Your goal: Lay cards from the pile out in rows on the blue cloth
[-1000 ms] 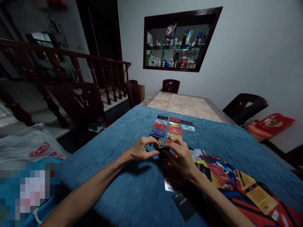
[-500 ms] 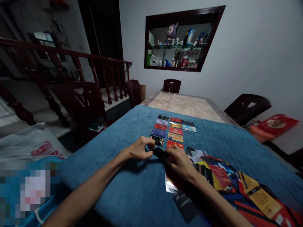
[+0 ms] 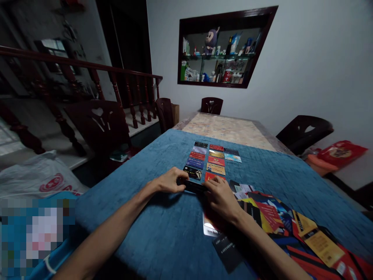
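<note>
Between my two hands is a black card (image 3: 194,186), gripped at its left end by my left hand (image 3: 173,180) and at its right end by my right hand (image 3: 219,196). Both hands are closed in a pinch. The card is tilted, just above the blue cloth. Beyond it lie columns of cards: a black card with a pale pattern (image 3: 192,172) ends the left column, and a red card (image 3: 215,176), partly behind my right fingers, ends the middle one. A red and white card (image 3: 210,225) is partly covered by my right hand and wrist.
A heap of loose, overlapping cards (image 3: 271,217) spreads to the right of my right forearm, with a dark card (image 3: 229,251) nearer me. The blue cloth (image 3: 151,233) covers the near table. Chairs (image 3: 97,128) and a white plastic bag (image 3: 37,175) stand at the left.
The black card has tipped so that its face is seen more edge-on, and it is slightly further left. Both hands still grip it and have shifted only a little.
</note>
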A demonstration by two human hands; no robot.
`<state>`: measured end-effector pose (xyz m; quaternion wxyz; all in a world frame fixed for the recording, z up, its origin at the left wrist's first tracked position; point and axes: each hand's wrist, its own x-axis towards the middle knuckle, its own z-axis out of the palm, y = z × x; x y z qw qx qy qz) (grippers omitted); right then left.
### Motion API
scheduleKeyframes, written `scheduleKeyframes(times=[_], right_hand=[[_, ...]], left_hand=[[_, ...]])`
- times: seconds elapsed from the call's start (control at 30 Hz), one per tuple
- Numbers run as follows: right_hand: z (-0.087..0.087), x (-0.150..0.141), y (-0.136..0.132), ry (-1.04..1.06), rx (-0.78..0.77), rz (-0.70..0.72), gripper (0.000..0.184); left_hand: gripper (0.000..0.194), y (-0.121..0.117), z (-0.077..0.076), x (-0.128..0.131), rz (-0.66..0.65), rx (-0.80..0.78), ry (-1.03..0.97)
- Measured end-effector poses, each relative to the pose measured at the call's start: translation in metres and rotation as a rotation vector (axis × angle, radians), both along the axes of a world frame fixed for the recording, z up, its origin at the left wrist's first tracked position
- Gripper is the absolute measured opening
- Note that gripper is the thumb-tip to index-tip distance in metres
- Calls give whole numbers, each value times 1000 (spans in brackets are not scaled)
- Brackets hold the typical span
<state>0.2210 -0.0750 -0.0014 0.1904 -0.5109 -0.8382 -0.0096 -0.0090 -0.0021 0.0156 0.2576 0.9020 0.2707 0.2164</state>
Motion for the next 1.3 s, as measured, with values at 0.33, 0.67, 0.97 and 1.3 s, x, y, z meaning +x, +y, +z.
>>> scheduleKeyframes(times=[0.33, 0.67, 0.97, 1.3], right_hand=[[-5, 1, 0, -33, 116, 15, 38], [-7, -1, 0, -56, 146, 2, 42], [-3, -4, -1, -138, 287, -51, 48], [1, -4, -3, -140, 341, -63, 45]], left_hand=[[14, 2, -5, 1, 29, 39, 63], [15, 2, -2, 3, 64, -37, 25], [12, 3, -1, 5, 102, -84, -36], [14, -1, 0, 7, 113, -33, -76]])
